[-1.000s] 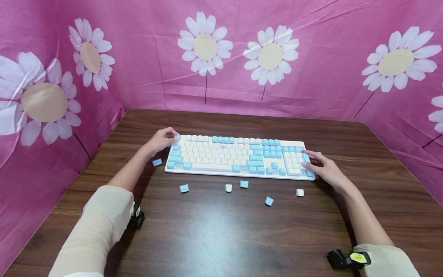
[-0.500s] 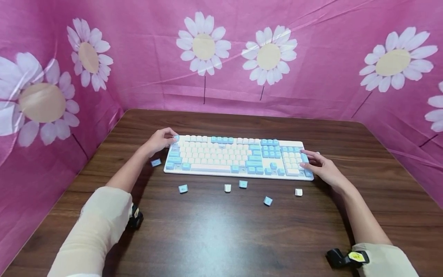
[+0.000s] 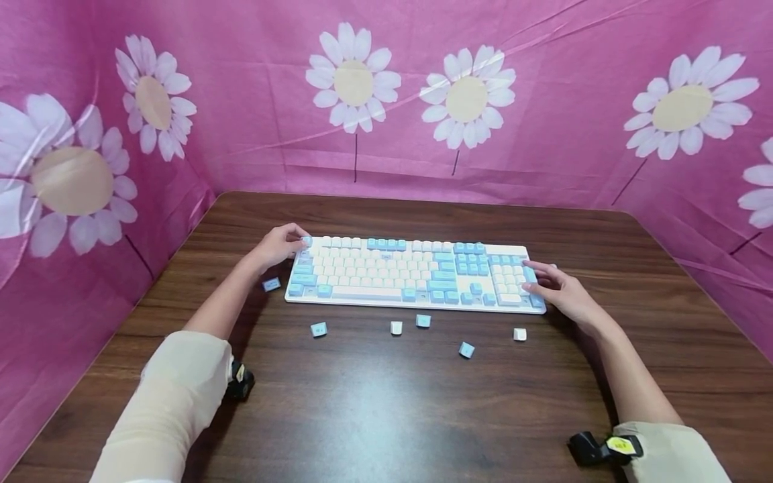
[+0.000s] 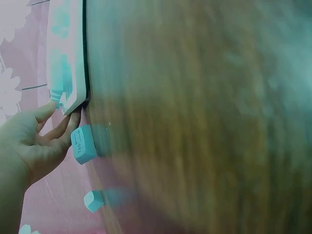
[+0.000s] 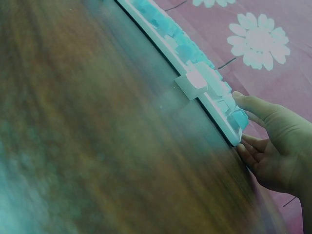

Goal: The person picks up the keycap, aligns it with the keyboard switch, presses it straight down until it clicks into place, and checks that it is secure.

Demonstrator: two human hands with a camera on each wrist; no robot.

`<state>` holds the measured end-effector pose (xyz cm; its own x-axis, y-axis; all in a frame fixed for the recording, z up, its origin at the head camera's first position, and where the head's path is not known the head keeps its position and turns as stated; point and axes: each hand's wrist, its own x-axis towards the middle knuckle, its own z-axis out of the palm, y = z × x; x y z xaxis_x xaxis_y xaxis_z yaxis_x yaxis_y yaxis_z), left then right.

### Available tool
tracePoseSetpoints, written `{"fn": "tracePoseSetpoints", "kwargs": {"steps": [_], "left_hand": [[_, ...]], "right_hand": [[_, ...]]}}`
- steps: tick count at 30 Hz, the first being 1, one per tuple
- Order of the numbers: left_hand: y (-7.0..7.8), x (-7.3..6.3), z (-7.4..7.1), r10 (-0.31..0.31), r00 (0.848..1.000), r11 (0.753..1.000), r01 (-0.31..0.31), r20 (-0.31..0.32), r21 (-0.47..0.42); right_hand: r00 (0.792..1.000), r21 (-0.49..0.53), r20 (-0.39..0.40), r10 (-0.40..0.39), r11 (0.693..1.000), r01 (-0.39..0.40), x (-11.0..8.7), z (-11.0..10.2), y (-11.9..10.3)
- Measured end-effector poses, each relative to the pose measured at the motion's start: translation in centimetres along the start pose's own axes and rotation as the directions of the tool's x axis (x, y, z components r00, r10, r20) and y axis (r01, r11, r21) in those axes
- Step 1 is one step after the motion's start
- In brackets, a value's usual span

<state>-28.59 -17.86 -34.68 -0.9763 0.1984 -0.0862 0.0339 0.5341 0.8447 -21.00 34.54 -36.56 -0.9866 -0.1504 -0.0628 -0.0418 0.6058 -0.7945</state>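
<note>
A white and light-blue keyboard [image 3: 374, 273] lies lengthwise before me, with a few bare switch spots among its keys. At its far left corner my left hand [image 3: 278, 247] grips the edge; in the left wrist view the thumb lies on top, the other fingers at the side and underneath. My right hand [image 3: 566, 294] holds the right end, thumb on the number-pad side and fingers around the edge. Loose keycaps lie nearby: a blue Tab keycap [image 4: 84, 145] and a smaller blue keycap [image 4: 93, 201] near the left hand, and a white keycap [image 5: 195, 80] by the keyboard's front edge.
On the dark wooden table [image 3: 362, 416], more loose keycaps lie in front of the keyboard: a blue one [image 3: 319, 329], a white one [image 3: 396, 328], another blue one [image 3: 423, 321] and a tilted blue one [image 3: 466, 350]. A pink flowered cloth [image 3: 253, 87] hangs around the table's back and sides.
The head view has drifted slightly, shifting the scene a little to the left. Both hands keep the same hold, and the keyboard and keycaps show no clear movement on the table.
</note>
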Motion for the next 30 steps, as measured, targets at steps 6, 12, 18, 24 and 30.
{"fn": "tracePoseSetpoints", "kwargs": {"steps": [6,12,18,24,30], "left_hand": [[0.3,-0.3,-0.3,-0.003,1.0,1.0,0.003,0.001,0.003],[0.6,-0.8,-0.8,0.043,0.999,0.997,-0.042,-0.023,0.067],[0.8,-1.9,-2.1,0.101,0.993,0.987,-0.093,-0.055,0.131],[0.7,-3.5,-3.6,0.139,0.987,0.976,-0.123,-0.078,0.181],[0.1,-5.4,-5.1,0.185,0.977,0.963,-0.16,-0.103,0.218]], "right_hand": [[1.0,-0.002,-0.001,0.0,1.0,0.0,0.1,0.0,0.0],[1.0,-0.004,-0.001,-0.002,1.0,0.002,0.2,0.1,0.0],[1.0,-0.007,-0.001,-0.003,1.0,0.003,0.1,0.1,0.0],[1.0,-0.003,-0.003,-0.009,1.0,0.009,0.0,0.0,-0.1],[1.0,-0.016,0.001,-0.009,1.0,0.009,0.0,0.0,-0.1]]}}
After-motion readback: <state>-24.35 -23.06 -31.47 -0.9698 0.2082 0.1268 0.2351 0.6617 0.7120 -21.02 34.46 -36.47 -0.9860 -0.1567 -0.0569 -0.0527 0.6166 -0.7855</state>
